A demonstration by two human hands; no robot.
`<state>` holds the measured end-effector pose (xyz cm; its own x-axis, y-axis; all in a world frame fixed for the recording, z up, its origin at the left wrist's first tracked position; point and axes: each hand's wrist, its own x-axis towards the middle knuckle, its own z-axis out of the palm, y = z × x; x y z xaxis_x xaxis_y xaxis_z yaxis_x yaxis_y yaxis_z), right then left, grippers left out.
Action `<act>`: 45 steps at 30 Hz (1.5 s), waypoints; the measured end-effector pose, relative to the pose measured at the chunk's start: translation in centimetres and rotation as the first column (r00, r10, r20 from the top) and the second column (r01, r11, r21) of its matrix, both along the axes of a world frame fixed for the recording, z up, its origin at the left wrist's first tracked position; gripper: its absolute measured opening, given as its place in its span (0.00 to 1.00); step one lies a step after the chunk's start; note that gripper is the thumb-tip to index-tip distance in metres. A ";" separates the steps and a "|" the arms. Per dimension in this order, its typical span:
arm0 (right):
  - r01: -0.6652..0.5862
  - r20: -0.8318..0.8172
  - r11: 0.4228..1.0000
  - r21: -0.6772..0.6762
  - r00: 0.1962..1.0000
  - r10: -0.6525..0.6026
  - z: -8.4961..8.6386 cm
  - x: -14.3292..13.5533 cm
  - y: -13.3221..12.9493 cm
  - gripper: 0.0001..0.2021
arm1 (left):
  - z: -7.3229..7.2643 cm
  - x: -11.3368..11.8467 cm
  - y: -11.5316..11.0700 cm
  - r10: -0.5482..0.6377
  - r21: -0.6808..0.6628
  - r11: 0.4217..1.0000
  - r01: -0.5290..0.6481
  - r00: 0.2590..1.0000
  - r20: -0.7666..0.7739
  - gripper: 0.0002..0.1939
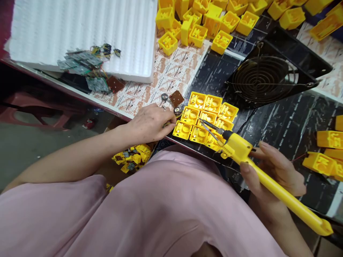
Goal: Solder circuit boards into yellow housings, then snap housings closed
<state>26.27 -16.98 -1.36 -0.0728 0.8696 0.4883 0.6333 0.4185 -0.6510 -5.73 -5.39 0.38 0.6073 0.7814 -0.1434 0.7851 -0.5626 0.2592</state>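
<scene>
We had the block of yellow cases, nine open ones set in three rows, near the edge of the dark worktop, and we took every place from it. Our right hand, to the right of the block, was closed around the yellow soldering tool. The tool slanted in toward the block, and its thin metal tips lay over the middle cases; we could not tell whether they touched.

Our left hand was just left of the block, well apart from the right, with thumb and fingers curled together. Thin wire seemed to show by them, but we could not tell whether they gripped it. Two small round parts and a brown square board lay near that hand, just left of the block.

Beyond the block and to its right stood a black fan. Directly beyond were many loose yellow cases, with more well to its right. Far left of it, wired circuit boards lay on and against a white foam sheet.
</scene>
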 end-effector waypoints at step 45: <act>-0.383 0.132 0.922 0.051 0.918 0.374 2.9 -3.0 2.5 0.10 | 3.1 1.7 1.3 -0.037 -0.244 0.969 -0.031 0.962 -0.270 0.11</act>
<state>23.26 -14.44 1.53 -0.4503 0.7271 0.5182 0.4880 0.6864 -0.5392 -4.01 -4.13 3.53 0.5210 0.7004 -0.4879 0.8432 -0.5112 0.1666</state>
